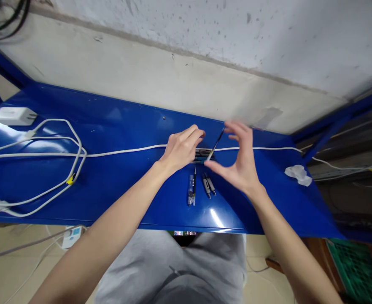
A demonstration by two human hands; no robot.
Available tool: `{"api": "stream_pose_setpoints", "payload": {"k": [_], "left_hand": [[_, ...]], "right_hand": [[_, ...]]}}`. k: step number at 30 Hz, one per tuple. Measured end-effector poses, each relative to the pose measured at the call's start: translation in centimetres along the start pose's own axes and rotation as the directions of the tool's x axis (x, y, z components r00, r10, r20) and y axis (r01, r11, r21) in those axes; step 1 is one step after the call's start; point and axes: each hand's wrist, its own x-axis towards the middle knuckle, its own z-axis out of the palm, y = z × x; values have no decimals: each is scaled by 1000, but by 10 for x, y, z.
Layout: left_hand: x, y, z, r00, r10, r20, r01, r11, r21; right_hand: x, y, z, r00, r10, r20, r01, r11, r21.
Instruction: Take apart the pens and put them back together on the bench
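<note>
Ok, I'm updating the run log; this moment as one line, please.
right hand: holding slim refill | left hand: by dark pens, grip unclear | blue shelf: two grey pen pieces, white cable

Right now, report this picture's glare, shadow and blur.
Head view: glare on the blue shelf, near its front edge and by the white adapter; head view: shadow beside the right forearm; head view: right hand blurred at the upper fingers.

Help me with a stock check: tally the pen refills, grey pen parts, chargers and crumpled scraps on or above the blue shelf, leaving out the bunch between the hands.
Pen refills: 2 (1 in the right hand)
Grey pen parts: 2
White charger: 1
Crumpled white scrap: 1
Total: 6
</note>
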Motion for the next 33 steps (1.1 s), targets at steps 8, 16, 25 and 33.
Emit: {"api": "stream_pose_setpoints", "payload": {"k": [8, 16, 25, 33], "left_hand": [[-1, 1, -4, 999, 31, -8, -31, 999, 9], [2, 9, -5, 999, 29, 40, -30, 999, 24], [2, 9, -6, 992, -25, 122, 39, 993, -110], [-3, 10, 0, 987, -87, 138, 123, 954, -274]], "right_hand": [[29, 52, 56, 920, -11, -391, -10, 999, -52], [17, 61, 52, 939, -11, -344, -1, 999, -33], [17, 68, 48, 940, -66, -336, 46, 997, -66], [16, 69, 45, 952, -89, -294, 53, 990, -127]]}}
